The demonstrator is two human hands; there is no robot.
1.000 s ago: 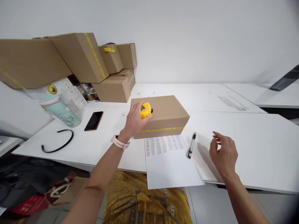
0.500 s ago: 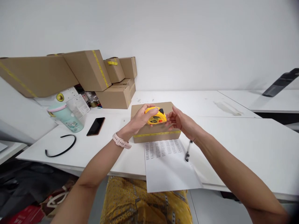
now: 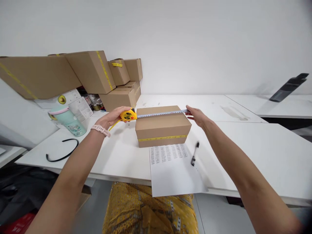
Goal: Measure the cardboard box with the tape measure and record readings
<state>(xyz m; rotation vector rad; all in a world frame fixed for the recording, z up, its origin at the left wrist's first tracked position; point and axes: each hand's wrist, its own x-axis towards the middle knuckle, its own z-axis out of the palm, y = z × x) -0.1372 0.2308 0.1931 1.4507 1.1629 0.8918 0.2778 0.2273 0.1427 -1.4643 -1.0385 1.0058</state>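
My left hand (image 3: pixel 115 116) is closed round a yellow tape measure (image 3: pixel 128 114) just off the left side of a brown cardboard box (image 3: pixel 162 125). The pale blade (image 3: pixel 161 114) is drawn out across the top of the box, with its number marks showing. At the right side of the box, my right hand (image 3: pixel 195 115) pinches the blade's free end. A yellow strip runs along the box's front face. Beneath the front of the box lies a printed sheet (image 3: pixel 174 178), with a black-capped pen (image 3: pixel 195 153) to its right.
Several taped cardboard boxes (image 3: pixel 118 99) are stacked at the back left. Near them are a mint-green tumbler (image 3: pixel 70 122), a black headband (image 3: pixel 73 151) and papers (image 3: pixel 80 109). A dark object (image 3: pixel 289 88) leans at the far right. The table's front edge is close to my lap.
My hands have moved apart, left hand leftward with the tape case, right hand slightly rightward. The blade has come out between them over the box. My left forearm now hides the phone.
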